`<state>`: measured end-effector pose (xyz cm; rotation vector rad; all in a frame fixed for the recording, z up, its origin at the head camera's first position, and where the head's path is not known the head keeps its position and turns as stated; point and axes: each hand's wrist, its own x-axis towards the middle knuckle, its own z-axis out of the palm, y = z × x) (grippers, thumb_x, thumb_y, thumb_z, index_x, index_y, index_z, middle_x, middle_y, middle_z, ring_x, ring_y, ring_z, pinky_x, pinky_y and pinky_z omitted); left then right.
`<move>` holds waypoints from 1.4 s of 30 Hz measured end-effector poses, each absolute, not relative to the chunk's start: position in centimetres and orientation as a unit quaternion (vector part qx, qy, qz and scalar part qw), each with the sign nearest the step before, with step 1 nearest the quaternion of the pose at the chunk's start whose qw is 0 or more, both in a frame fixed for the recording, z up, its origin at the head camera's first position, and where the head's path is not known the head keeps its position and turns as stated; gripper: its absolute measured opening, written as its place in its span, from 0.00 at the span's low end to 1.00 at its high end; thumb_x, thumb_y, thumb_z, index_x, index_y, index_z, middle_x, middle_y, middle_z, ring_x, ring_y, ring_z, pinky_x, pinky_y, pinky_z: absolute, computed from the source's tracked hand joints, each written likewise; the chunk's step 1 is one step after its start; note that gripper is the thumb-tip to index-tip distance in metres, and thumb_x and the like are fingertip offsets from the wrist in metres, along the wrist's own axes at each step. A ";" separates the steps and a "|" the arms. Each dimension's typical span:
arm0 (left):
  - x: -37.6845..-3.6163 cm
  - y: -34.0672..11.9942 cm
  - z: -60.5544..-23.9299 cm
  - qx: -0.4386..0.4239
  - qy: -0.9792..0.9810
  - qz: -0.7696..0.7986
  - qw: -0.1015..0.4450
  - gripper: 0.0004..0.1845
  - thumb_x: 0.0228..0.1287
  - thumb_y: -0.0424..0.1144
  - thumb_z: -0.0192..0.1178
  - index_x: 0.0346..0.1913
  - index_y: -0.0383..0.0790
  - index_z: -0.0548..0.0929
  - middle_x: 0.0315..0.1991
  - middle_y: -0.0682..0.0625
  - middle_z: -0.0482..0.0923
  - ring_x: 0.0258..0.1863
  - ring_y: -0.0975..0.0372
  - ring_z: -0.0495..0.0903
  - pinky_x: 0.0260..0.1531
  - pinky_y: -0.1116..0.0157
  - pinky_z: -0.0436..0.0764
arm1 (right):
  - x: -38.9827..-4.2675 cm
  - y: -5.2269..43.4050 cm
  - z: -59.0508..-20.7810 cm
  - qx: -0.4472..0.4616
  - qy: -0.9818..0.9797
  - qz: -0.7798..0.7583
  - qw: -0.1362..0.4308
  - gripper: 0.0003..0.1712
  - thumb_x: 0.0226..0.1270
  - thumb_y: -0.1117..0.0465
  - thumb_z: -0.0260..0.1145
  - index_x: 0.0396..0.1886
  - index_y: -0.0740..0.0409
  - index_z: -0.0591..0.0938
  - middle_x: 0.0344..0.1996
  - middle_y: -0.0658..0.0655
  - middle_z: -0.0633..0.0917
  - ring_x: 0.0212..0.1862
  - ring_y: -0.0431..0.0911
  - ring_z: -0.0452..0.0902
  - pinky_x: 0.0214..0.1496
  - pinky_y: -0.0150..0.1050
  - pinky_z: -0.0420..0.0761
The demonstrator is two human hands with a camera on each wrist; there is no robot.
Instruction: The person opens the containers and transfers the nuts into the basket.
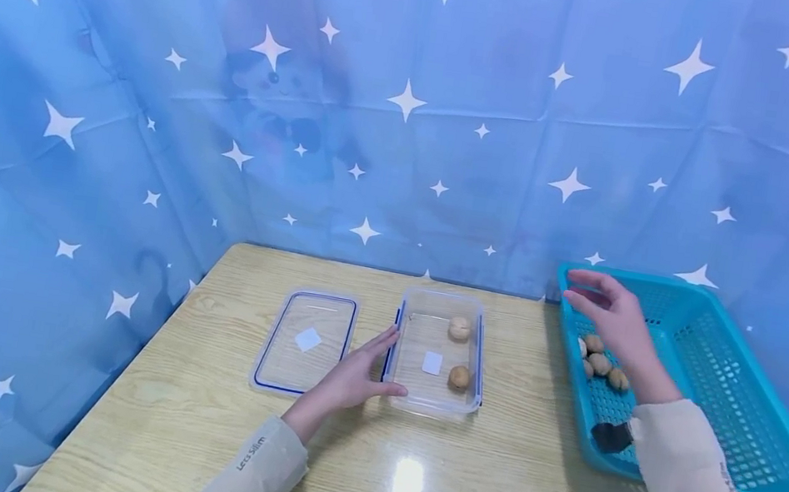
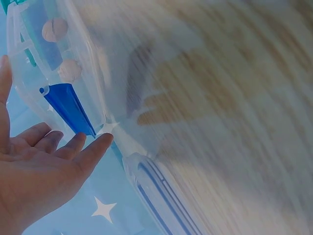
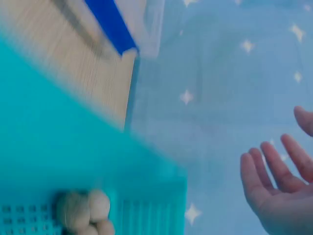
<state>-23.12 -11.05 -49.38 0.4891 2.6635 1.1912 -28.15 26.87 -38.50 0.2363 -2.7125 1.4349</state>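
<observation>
A clear plastic food container (image 1: 420, 335) with blue side clips stands on the table. Inside it lie two walnuts (image 1: 459, 328), both along its right side. My left hand (image 1: 349, 378) is at the container's left wall, thumb near the front corner and fingers extended along the side. In the left wrist view, the fingers of that left hand (image 2: 54, 166) spread beside a blue clip (image 2: 71, 108). My right hand (image 1: 615, 319) hovers over the left part of a turquoise basket (image 1: 763, 373), its fingers loosely bent around nothing. Several walnuts (image 1: 599, 364) lie in the basket below it.
The container's clear lid (image 1: 284, 357), edged in blue, lies flat to the left of the container. A blue curtain (image 1: 454, 145) with white stars hangs behind the wooden table (image 1: 188, 419). The basket's tall rim borders the table's right side.
</observation>
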 end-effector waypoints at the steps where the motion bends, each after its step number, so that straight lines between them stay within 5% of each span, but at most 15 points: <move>1: -23.1 -11.0 -49.4 0.164 0.897 0.401 0.092 0.50 0.60 0.50 0.70 0.79 0.45 0.53 0.82 0.51 0.45 0.79 0.47 0.51 0.77 0.44 0.58 | -27.9 26.3 -38.4 0.081 -0.879 0.470 0.026 0.35 0.76 0.43 0.55 0.75 0.57 0.66 0.71 0.66 0.69 0.60 0.32 0.70 0.67 0.62 0.72; 6: -23.1 -11.0 -49.0 0.163 0.897 0.399 0.095 0.50 0.60 0.50 0.71 0.80 0.45 0.53 0.82 0.51 0.45 0.79 0.48 0.51 0.77 0.44 0.58 | -27.0 23.6 -38.7 0.102 -0.873 0.477 0.003 0.32 0.77 0.46 0.56 0.73 0.57 0.67 0.70 0.64 0.71 0.66 0.55 0.69 0.63 0.47 0.78; 11: -23.0 -11.0 -48.8 0.161 0.896 0.402 0.098 0.50 0.60 0.49 0.71 0.79 0.45 0.53 0.82 0.50 0.45 0.79 0.47 0.51 0.77 0.44 0.58 | -26.6 21.0 -39.9 0.131 -0.853 0.505 -0.031 0.30 0.77 0.49 0.58 0.71 0.58 0.69 0.69 0.64 0.73 0.65 0.56 0.72 0.58 0.30 0.79; 17: -23.1 -11.1 -49.1 0.160 0.899 0.398 0.094 0.51 0.59 0.49 0.71 0.79 0.44 0.53 0.82 0.49 0.46 0.79 0.47 0.52 0.77 0.44 0.58 | -26.1 17.1 -42.4 0.167 -0.819 0.545 -0.073 0.28 0.76 0.54 0.59 0.69 0.63 0.70 0.67 0.67 0.74 0.66 0.62 0.73 0.69 0.55 0.76; 27: -23.1 -10.9 -49.2 0.158 0.898 0.399 0.095 0.50 0.60 0.50 0.71 0.79 0.45 0.53 0.82 0.49 0.46 0.79 0.47 0.51 0.76 0.43 0.58 | -25.3 11.8 -45.3 0.160 -0.828 0.512 -0.164 0.34 0.74 0.46 0.61 0.71 0.59 0.69 0.71 0.64 0.71 0.76 0.66 0.57 0.75 0.68 0.60; 36: -23.3 -10.9 -49.2 0.165 0.901 0.391 0.091 0.51 0.58 0.53 0.71 0.79 0.46 0.54 0.82 0.50 0.45 0.78 0.46 0.53 0.75 0.41 0.60 | -25.3 10.5 -47.8 0.202 -0.826 0.481 -0.214 0.29 0.69 0.63 0.65 0.67 0.67 0.72 0.69 0.72 0.70 0.70 0.72 0.65 0.71 0.63 0.70; 42: -23.3 -11.0 -49.1 0.167 0.902 0.389 0.085 0.52 0.56 0.54 0.72 0.79 0.45 0.55 0.82 0.49 0.46 0.78 0.46 0.54 0.76 0.43 0.59 | -26.0 9.9 -48.7 0.249 -0.822 0.459 -0.227 0.25 0.69 0.64 0.64 0.63 0.72 0.75 0.60 0.72 0.79 0.63 0.65 0.76 0.67 0.56 0.77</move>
